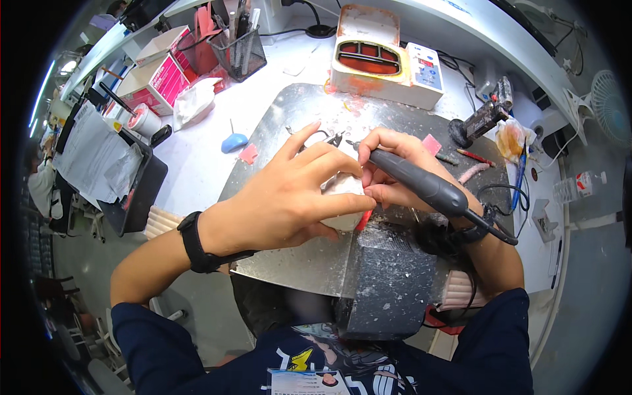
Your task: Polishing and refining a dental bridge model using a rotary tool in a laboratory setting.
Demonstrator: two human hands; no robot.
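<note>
My left hand [289, 191] curls over a white plaster model [342, 184], its fingers spread around the top and sides. Much of the model is hidden under the palm. In my right hand [401, 161] rests a dark grey corded rotary handpiece [424, 181], its narrow tip pointing up and left, clear of the model. The right thumb and fingertips meet the left fingertips at the model's right side; whether they pinch something small there I cannot tell. A strip of red wax [364, 219] shows just below them.
A dusty dark grey box-shaped rest [388, 280] stands at the near edge of the metal board [296, 270]. Behind is a wax heater [388, 82] with red wax. Pink wax scraps [249, 154], a blue tool [234, 143], a burner [480, 122] and a pen cup [238, 52] surround the board.
</note>
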